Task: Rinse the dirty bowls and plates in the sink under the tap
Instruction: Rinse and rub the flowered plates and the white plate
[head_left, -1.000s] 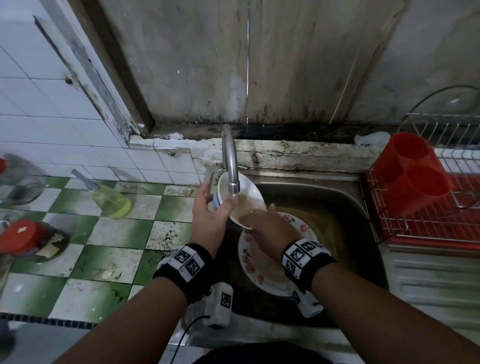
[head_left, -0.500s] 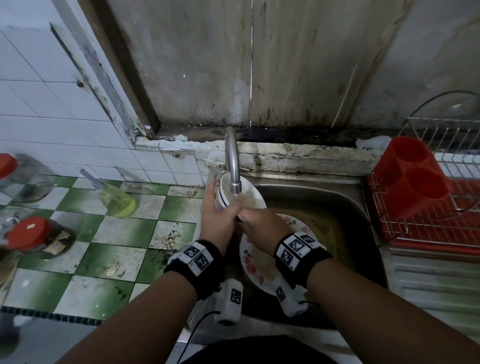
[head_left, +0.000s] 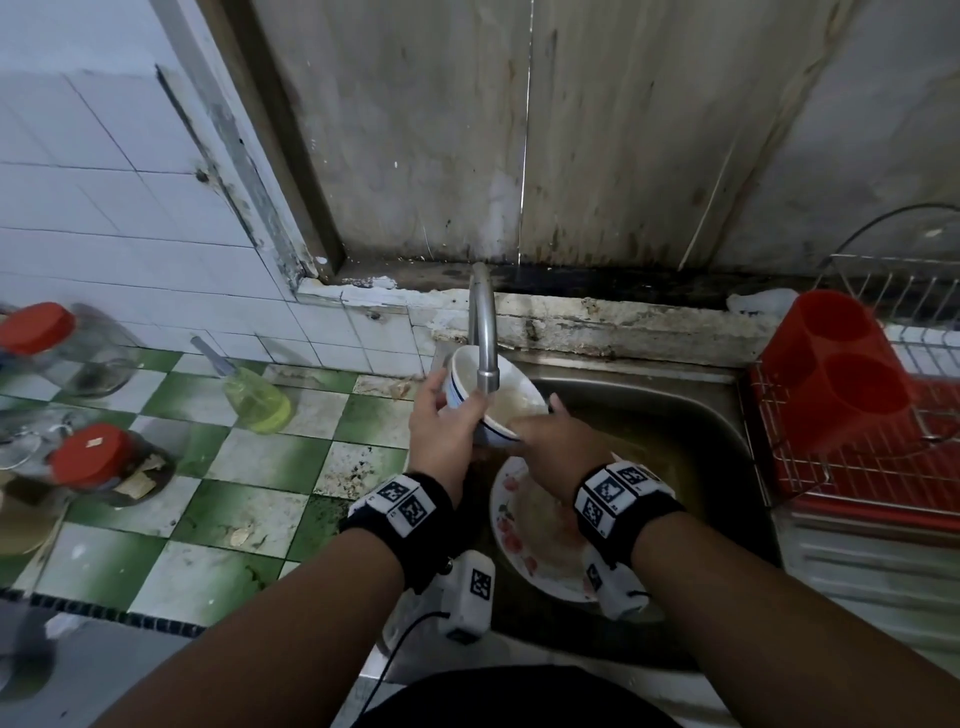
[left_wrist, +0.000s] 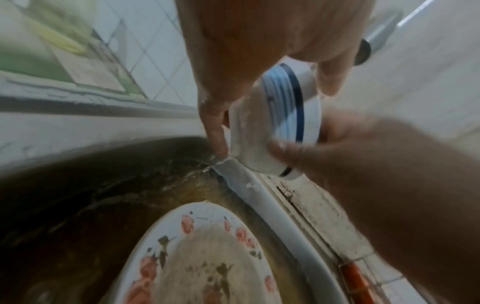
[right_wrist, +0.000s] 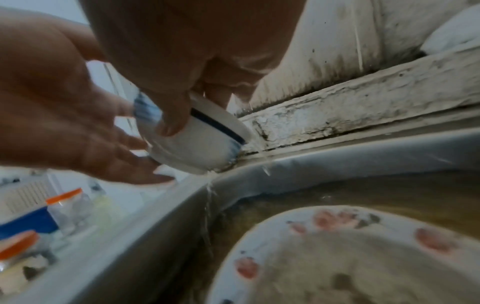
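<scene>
A white bowl (head_left: 511, 402) with blue stripes sits tilted right under the tap (head_left: 482, 332) spout, murky water inside. My left hand (head_left: 441, 418) grips its left side, fingers curled under the base (right_wrist: 64, 123). My right hand (head_left: 553, 441) pinches the near rim, thumb on the outer wall (right_wrist: 171, 123). Water drips off the bowl (right_wrist: 197, 144) into the sink (head_left: 696, 415). Below the hands a dirty rose-patterned plate (head_left: 524, 551) lies in brown water. In the left wrist view both hands (left_wrist: 259, 41) (left_wrist: 363, 164) close round the bowl (left_wrist: 285, 107) above the plate (left_wrist: 194, 257).
A red wire dish rack with a red cutlery holder (head_left: 836, 369) stands right of the sink. On the green-and-white tiled counter to the left are a yellow-green soap bottle (head_left: 257, 400) and jars with red lids (head_left: 93, 457). A stained wall rises behind the tap.
Both hands have kept hold of the bowl and rocked it under the spout: it tipped away half a second ago and now shows its murky inside again.
</scene>
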